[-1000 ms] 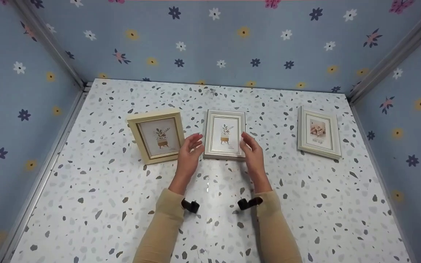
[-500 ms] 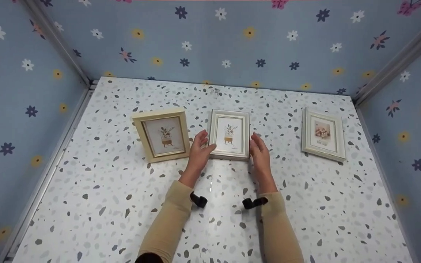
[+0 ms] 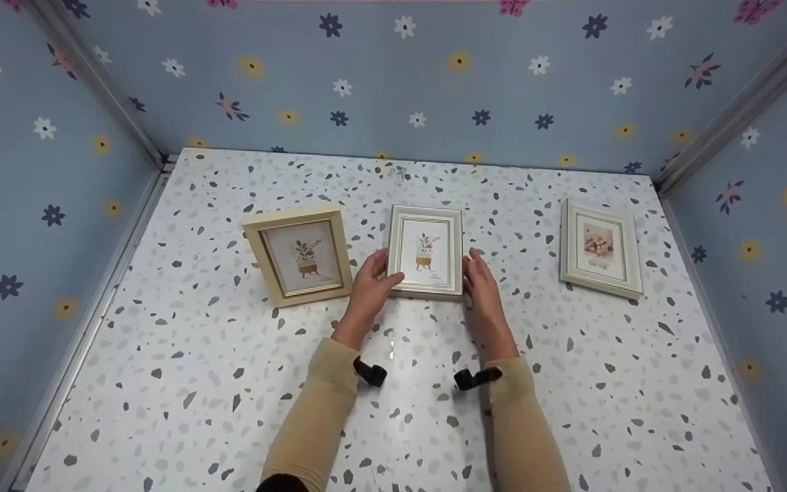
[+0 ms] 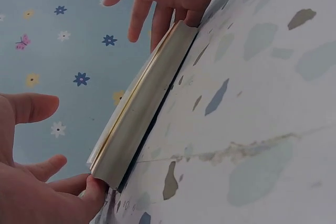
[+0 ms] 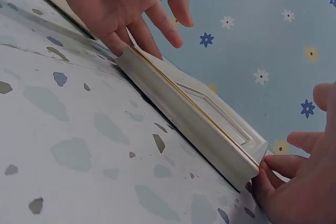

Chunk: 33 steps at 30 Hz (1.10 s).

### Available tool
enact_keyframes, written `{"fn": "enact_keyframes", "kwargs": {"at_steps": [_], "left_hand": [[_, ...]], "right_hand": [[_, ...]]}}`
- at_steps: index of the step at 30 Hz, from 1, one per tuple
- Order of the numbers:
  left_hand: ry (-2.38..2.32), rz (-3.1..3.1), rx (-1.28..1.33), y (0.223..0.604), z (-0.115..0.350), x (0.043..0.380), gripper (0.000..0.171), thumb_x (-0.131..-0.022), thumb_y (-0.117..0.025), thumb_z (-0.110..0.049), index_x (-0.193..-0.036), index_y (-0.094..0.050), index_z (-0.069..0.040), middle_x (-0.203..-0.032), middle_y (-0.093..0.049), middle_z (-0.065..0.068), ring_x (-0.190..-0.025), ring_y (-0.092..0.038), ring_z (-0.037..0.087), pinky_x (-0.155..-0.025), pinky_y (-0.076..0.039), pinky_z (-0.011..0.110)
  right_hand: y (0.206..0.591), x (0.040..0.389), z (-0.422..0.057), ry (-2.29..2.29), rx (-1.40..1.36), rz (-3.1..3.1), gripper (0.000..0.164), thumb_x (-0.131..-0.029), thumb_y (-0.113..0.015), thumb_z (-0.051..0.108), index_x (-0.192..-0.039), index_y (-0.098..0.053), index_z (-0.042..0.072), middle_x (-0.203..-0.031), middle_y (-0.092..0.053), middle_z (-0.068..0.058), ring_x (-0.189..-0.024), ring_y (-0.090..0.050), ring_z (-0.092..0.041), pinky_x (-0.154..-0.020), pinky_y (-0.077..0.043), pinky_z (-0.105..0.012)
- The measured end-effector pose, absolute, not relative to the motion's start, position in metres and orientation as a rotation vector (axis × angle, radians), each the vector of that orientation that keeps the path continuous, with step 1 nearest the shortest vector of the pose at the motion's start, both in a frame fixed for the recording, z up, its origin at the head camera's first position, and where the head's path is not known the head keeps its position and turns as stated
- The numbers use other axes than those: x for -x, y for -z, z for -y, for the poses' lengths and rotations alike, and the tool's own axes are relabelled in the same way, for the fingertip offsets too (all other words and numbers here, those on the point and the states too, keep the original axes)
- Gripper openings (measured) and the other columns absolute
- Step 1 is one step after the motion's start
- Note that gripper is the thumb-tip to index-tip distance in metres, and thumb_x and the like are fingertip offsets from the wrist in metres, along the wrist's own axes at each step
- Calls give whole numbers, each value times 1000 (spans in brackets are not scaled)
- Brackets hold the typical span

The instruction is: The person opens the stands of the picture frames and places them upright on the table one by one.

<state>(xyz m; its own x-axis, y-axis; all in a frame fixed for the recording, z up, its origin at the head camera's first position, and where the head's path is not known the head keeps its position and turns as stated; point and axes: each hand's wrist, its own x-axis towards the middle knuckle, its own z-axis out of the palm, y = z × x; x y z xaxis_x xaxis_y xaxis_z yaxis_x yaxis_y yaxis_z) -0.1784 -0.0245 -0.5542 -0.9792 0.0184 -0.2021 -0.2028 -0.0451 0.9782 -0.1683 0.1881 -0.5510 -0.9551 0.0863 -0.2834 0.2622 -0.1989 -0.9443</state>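
Note:
A silver-white picture frame (image 3: 425, 285) with a potted-plant print lies flat in the middle of the table. My left hand (image 3: 367, 290) is at its left side, fingertips touching the edge low down; its thumb is raised over the near left corner, apart from the frame in the left wrist view. At the opposite side, the fingers of my right hand (image 3: 484, 292) touch the right edge, thumb lifted away. Both wrist views show the frame's near side (image 4: 142, 114) close to the table, between the two hands. Neither hand's fingers wrap round it.
Left of the hands, a cream-gold picture frame (image 3: 261, 262) stands propped up, close to my left hand. A whitish frame (image 3: 631, 263) with a flower picture lies flat at the right. Blue flowered walls (image 3: 393, 82) bound the speckled table (image 3: 229, 410) at the back and sides.
Both hands have moved from above the middle frame to its sides, and their fingers now touch its edges. The frames on the table have not visibly moved; the head view shifted slightly.

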Motion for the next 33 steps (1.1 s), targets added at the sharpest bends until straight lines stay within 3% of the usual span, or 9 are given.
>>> {"fn": "enact_keyframes", "kwargs": {"at_steps": [7,15,21,33], "left_hand": [[-2140,-2067,180,555,23,177,66,-92,-69,-9,-151,-39,-5,-155,-40,12,-143,-35,23,-116,-28,33],[-2162,-2088,165,555,23,173,68,-90,-71,-8,-151,-39,-6,-154,-40,13,-142,-36,25,-116,-28,34],[-2188,-2131,123,556,23,169,72,-88,-72,-7,-151,-37,-4,-153,-41,17,-141,-38,28,-115,-30,34],[-2220,-2164,42,553,23,161,78,-87,-74,-6,-153,-33,-4,-155,-37,15,-142,-35,28,-115,-30,32]], "right_hand": [[550,169,-189,2324,-399,-1887,63,-107,-34,48,-159,-23,13,-160,-32,-8,-145,-30,-17,-116,-25,-28],[555,165,-193,2334,-362,-1817,64,-106,-28,56,-159,-24,21,-160,-31,-1,-145,-29,-13,-118,-20,-29],[555,160,-196,2377,-323,-1802,70,-104,-29,59,-158,-25,15,-160,-30,-5,-146,-29,-15,-117,-21,-28],[547,156,-198,2533,-287,-1660,62,-109,-26,42,-157,-23,2,-158,-29,-16,-145,-29,-26,-117,-25,-33]]}}
